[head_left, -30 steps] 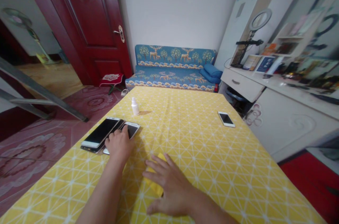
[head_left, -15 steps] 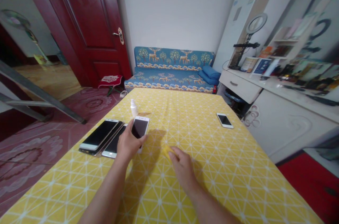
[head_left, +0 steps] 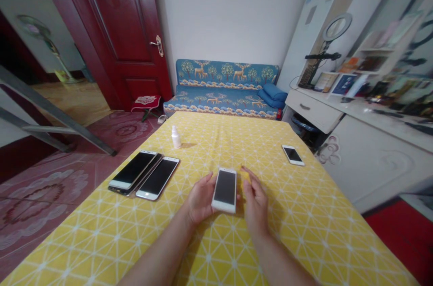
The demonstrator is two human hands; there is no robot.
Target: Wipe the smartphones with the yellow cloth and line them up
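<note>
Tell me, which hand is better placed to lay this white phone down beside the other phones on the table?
Probably the left. The left hand is already against the white phone and lies on the side nearer the lying phone. The right hand only has its fingers beside the white phone, on the far side.

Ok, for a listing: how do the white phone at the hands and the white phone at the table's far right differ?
The white smartphone at the hands is held by the left hand, while the far-right white smartphone lies untouched on the yellow patterned tablecloth. The held one is nearer the camera, so looks larger. Both have white frames and dark screens.
</note>
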